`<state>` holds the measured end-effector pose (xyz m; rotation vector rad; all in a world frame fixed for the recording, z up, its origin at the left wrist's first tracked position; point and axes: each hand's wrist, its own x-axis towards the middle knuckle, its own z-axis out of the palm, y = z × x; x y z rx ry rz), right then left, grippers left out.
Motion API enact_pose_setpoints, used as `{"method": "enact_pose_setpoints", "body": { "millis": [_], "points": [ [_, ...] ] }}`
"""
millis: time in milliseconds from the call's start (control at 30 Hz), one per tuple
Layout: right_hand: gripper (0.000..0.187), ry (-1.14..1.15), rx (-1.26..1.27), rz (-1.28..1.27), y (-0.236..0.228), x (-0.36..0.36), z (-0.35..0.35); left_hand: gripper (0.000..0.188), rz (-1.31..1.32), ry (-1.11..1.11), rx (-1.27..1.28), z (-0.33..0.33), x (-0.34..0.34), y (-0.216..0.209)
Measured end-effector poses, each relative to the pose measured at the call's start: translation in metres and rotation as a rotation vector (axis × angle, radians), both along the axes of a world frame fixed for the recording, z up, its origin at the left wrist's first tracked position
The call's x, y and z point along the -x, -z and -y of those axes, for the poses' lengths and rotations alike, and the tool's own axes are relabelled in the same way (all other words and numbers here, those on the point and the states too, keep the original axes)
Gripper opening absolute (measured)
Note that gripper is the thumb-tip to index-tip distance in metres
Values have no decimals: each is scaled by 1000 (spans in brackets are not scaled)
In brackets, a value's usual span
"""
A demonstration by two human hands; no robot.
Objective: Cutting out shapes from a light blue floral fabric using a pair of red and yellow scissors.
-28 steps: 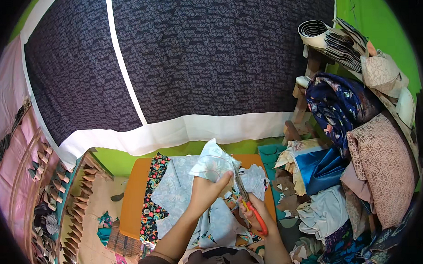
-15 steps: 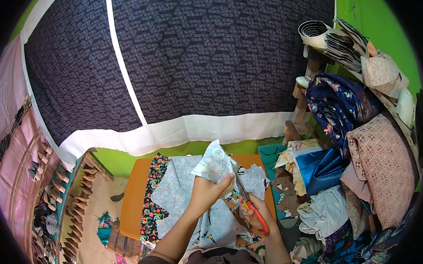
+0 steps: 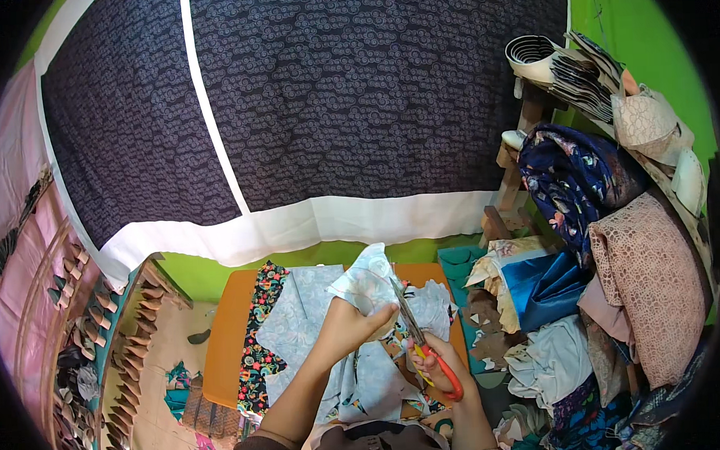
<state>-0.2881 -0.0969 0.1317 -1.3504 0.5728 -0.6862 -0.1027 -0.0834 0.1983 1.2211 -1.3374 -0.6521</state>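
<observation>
My left hand pinches a pale patterned fabric piece that has a curved line drawn on it, and holds it up over the table. In my right hand is a pair of scissors with red and yellow handles. The blades point up and away, close beside the right edge of the held fabric; whether they touch it I cannot tell. Below both hands, light blue-grey fabric and a black floral fabric with jagged cut edges lie spread out.
An orange table bears the fabric. At right are heaped cloths, among them a shiny blue one and a pinkish lace-patterned one. Shoe lasts line racks at left. A dark patterned curtain hangs behind.
The held fabric has dipped slightly and tilted a little to the right. The scissors have shifted slightly, and their blades look a little more apart.
</observation>
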Motion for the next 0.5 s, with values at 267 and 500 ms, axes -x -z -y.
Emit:
{"method": "enact_pose_setpoints", "body": {
  "millis": [267,500],
  "points": [
    [77,4,46,-34,3,0,0,31,-155,-75,-51,1,0,5],
    [83,-46,-200,19,-9,-5,-3,31,-101,-62,-34,-4,3,-2]
  ]
}}
